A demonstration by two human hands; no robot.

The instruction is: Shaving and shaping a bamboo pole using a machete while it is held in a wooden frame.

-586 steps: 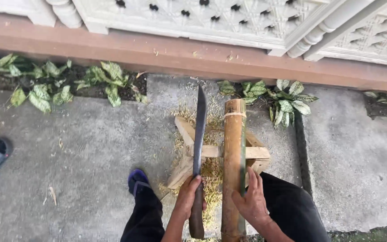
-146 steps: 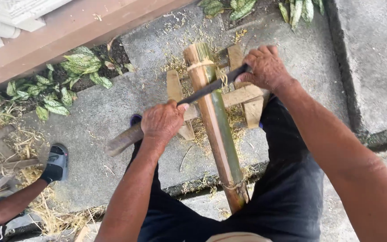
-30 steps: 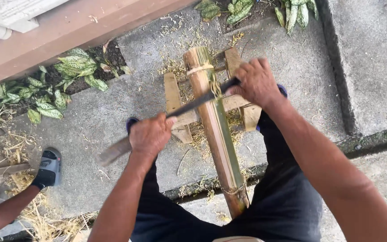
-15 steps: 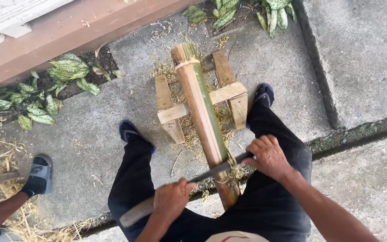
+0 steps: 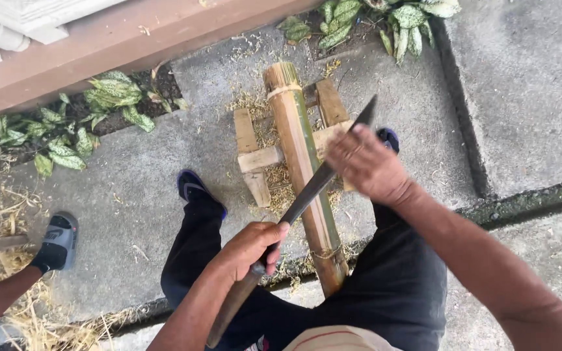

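A: Where does the bamboo pole (image 5: 304,175) sit?

B: It runs from the upper middle of the frame down to the lower middle, resting on a small wooden cross stand (image 5: 259,158) on the concrete ground (image 5: 131,195). Its near end lies between the person's legs; a pale band rings its far end.

A: And the hands?

B: The left hand (image 5: 248,250), lower centre, is closed around the handle of a long knife (image 5: 307,198). The blade crosses the pole at a slant, tip pointing to the upper right. The right hand (image 5: 365,166), right of centre, is by the blade's far part, fingers curled; it is blurred, so whether it grips the blade cannot be told.

A: What edges box the work in?

B: A reddish-brown ledge (image 5: 99,58) crosses the upper left, with a strip of spotted green plants (image 5: 99,104) beneath it. More leaves (image 5: 385,19) stand at the top right. A dark seam in the concrete (image 5: 528,195) runs across at the right, meeting another seam that runs up toward the top edge.

A: Any open room?

B: Bare concrete lies left of the stand and at the upper right. At the far left, another person's foot in a grey sandal (image 5: 56,240) stands near dry straw (image 5: 21,312).

A: Packages or signs?

B: Only the person's blue shoes (image 5: 196,188) show colour.
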